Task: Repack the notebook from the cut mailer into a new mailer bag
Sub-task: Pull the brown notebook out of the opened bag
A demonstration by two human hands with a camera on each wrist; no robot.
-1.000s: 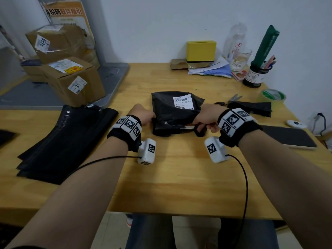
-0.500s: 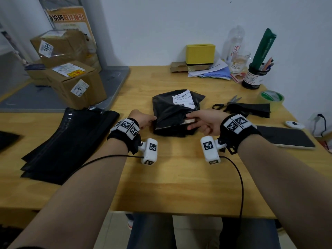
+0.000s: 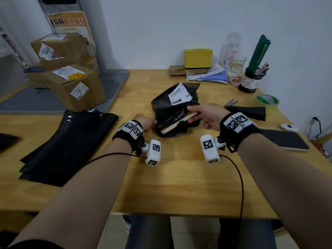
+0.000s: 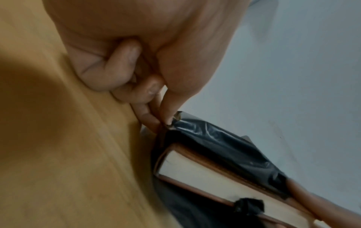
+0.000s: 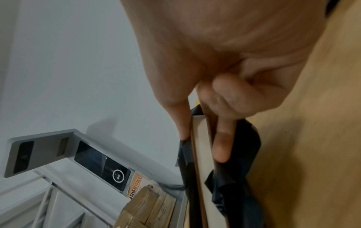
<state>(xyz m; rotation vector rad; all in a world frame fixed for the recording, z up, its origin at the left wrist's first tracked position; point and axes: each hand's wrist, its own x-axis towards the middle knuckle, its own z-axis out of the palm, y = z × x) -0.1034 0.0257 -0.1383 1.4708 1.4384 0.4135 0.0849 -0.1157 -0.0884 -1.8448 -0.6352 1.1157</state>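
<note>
A black cut mailer (image 3: 172,112) with a white shipping label (image 3: 179,94) lies mid-table, its near end open. A brown-covered notebook (image 3: 177,123) with cream page edges (image 4: 205,174) pokes out of that opening. My left hand (image 3: 146,122) pinches the mailer's left corner (image 4: 175,121) between thumb and fingers. At the notebook's right end (image 5: 201,138), my right hand (image 3: 204,115) grips it, thumb on top and fingers beneath. A stack of new black mailer bags (image 3: 62,144) lies flat at the left of the table.
Two cardboard boxes (image 3: 75,87) stand on a grey scale platform (image 3: 115,81) at back left. Scissors (image 3: 231,102), a cut black strip (image 3: 248,112), a tape roll (image 3: 267,100), a phone (image 3: 285,141), a pen pot (image 3: 250,81) and a yellow box (image 3: 197,57) sit right and back.
The mailer's mouth has been pulled open and its far end has tilted up. My right hand shifted from the plastic onto the notebook, which now shows more at the opening.
</note>
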